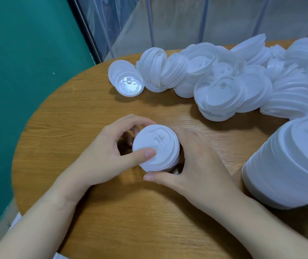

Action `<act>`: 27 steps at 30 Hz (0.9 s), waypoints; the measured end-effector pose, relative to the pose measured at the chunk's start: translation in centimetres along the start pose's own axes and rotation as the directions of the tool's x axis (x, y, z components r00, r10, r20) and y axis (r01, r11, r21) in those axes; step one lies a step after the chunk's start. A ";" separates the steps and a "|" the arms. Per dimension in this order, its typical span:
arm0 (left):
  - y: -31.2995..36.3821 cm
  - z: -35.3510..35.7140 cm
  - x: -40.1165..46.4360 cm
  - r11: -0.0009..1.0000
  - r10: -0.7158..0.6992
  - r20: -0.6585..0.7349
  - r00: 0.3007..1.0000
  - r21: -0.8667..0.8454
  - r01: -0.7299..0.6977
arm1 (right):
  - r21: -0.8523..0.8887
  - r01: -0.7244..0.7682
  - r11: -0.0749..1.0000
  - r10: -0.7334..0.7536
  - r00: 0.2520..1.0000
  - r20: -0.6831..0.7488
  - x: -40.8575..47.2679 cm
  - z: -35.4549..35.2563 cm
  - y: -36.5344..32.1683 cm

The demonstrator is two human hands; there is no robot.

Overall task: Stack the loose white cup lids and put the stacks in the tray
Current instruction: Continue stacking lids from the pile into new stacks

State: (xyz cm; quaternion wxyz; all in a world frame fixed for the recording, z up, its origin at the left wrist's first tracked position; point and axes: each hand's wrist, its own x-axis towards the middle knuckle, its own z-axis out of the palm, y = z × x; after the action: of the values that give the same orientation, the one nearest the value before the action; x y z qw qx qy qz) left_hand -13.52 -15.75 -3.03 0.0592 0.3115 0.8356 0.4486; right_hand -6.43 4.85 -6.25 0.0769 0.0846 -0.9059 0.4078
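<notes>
lids (222, 94): thin white plastic, smooth, faint sheen | table (112, 212): wood-grain, matt | wall (18, 62): green, matt

A small stack of lids (157, 146) sits on the table (112, 212) near its front middle, between the left hand (104, 156) on its left and the right hand (200, 165) on its right. Behind and to the right lies a heap of loose lids (224, 81). A tall stack (289, 165) stands at the right edge, just beside the right hand.
</notes>
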 end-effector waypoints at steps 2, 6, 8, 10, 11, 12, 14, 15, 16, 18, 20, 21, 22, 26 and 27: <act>-0.1 0.3 0.1 1.000 -0.021 -0.025 0.999 -0.006 0.021 | -0.003 0.001 1.000 -0.001 1.000 -0.004 0.0 0.0 0.0; 0.0 0.7 0.4 0.997 -0.065 -0.070 0.995 -0.035 0.062 | -0.005 -0.001 1.000 0.001 1.000 -0.015 0.1 0.1 -0.1; 0.0 1.0 0.7 0.997 -0.074 -0.091 0.993 -0.043 0.070 | -0.004 -0.011 1.000 0.011 1.000 -0.014 0.1 0.1 -0.1; -0.1 1.2 1.0 0.996 -0.082 -0.101 0.991 -0.043 0.078 | -0.003 -0.014 1.000 0.014 1.000 -0.019 0.0 0.1 -0.1; -0.2 1.2 1.1 0.996 -0.087 -0.103 0.991 -0.038 0.083 | -0.005 -0.017 1.000 0.016 1.000 -0.022 0.0 0.1 -0.2; -0.3 1.3 1.3 0.995 -0.092 -0.102 0.990 -0.032 0.089 | -0.008 -0.022 1.000 0.021 1.000 -0.022 0.0 0.1 -0.2; -0.4 1.4 1.5 0.994 -0.104 -0.099 0.990 -0.031 0.102 | -0.010 -0.030 0.999 0.030 0.999 -0.021 0.0 0.0 -0.3; -0.5 1.5 1.5 0.993 -0.111 -0.099 0.989 -0.038 0.108 | -0.011 -0.033 0.999 0.033 0.999 -0.020 0.0 0.0 -0.3; -0.5 1.5 1.6 0.993 -0.116 -0.100 0.988 -0.048 0.112 | -0.010 -0.033 0.999 0.033 0.999 -0.019 0.0 0.0 -0.3; -0.4 1.6 1.6 0.992 -0.118 -0.106 0.987 -0.058 0.113 | -0.007 -0.035 0.999 0.035 0.999 -0.012 0.1 0.0 -0.2; -0.4 1.7 1.6 0.994 -0.105 -0.122 0.987 -0.050 0.100 | -0.011 -0.027 1.000 0.027 1.000 -0.006 0.0 0.1 -0.1; -0.3 1.7 1.5 0.995 -0.095 -0.133 0.986 -0.040 0.091 | -0.018 -0.015 1.000 0.014 1.000 -0.011 0.0 0.1 -0.2; -0.3 1.7 1.5 0.996 -0.086 -0.143 0.986 -0.030 0.083 | -0.020 -0.006 1.000 0.006 1.000 -0.016 0.0 0.1 -0.2; -0.5 1.8 1.4 0.995 -0.097 -0.153 0.983 -0.049 0.091 | 0.018 0.004 1.000 -0.004 1.000 -0.023 0.1 0.2 -0.5; -0.5 1.9 1.5 0.993 -0.109 -0.149 0.983 -0.062 0.100 | 0.022 0.005 1.000 -0.005 1.000 -0.025 0.2 0.1 -0.6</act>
State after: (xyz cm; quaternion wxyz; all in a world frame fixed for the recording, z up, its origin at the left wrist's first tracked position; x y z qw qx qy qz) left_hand -14.22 -13.79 -4.26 0.0271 0.2302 0.8403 0.4900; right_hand -6.52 4.34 -5.88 0.0881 0.0827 -0.9002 0.4183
